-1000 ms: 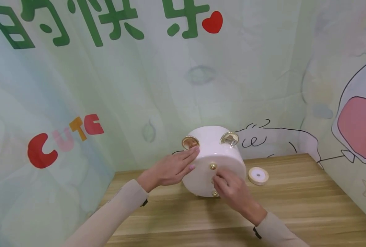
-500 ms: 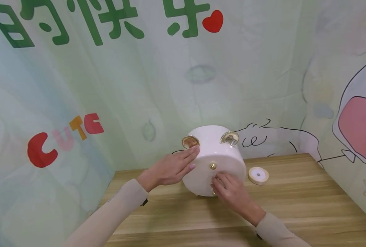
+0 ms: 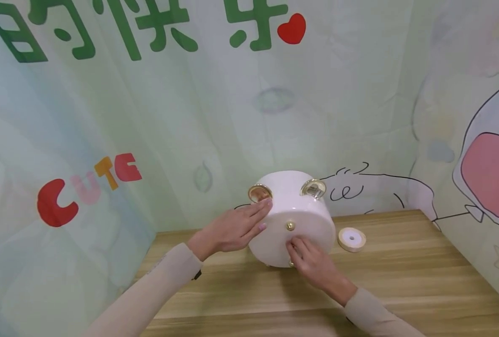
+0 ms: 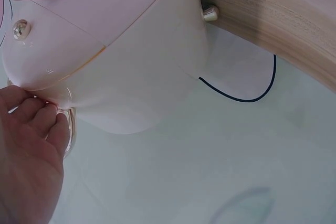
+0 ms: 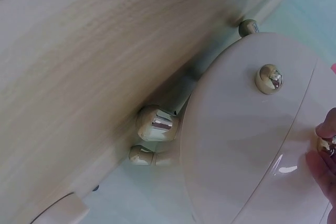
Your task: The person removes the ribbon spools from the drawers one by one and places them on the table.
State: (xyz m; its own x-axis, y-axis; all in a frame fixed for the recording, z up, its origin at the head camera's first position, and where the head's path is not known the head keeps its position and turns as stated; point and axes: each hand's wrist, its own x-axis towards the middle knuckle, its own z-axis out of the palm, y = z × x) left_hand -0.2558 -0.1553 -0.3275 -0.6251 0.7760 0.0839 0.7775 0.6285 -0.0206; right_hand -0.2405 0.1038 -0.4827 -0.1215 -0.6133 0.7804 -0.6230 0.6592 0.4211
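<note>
- The white box (image 3: 270,250), round-fronted, stands on the worktop (image 3: 216,299) towards its far side, its front face turned to the person.
- The right hand (image 3: 314,264) is at the middle knob (image 5: 325,144) of the front; its fingers pinch that gold knob, as the right wrist view shows.
- The left hand (image 3: 232,229) lies along the upper left edge of the front, just below the left gold ring (image 3: 260,194); its fingers are close together, fairly straight, touching the box rather than gripping it. It seems to be steadying the body.
- The upper knob (image 3: 290,226) and the lower knob (image 5: 269,79) are both untouched. Thin seams cross the front between the knobs, and the panels look flush, with no gap plainly visible.
- The step in hand looks like working the middle panel by its knob, whether drawing it out or pressing it home I cannot tell.
- Either way, the next move would call for a straight push or pull square to the front, with the left hand bracing so the box does not slide or tip.
- The ribbon roll (image 3: 352,239) lies just right of the box, apart from both hands.
</note>
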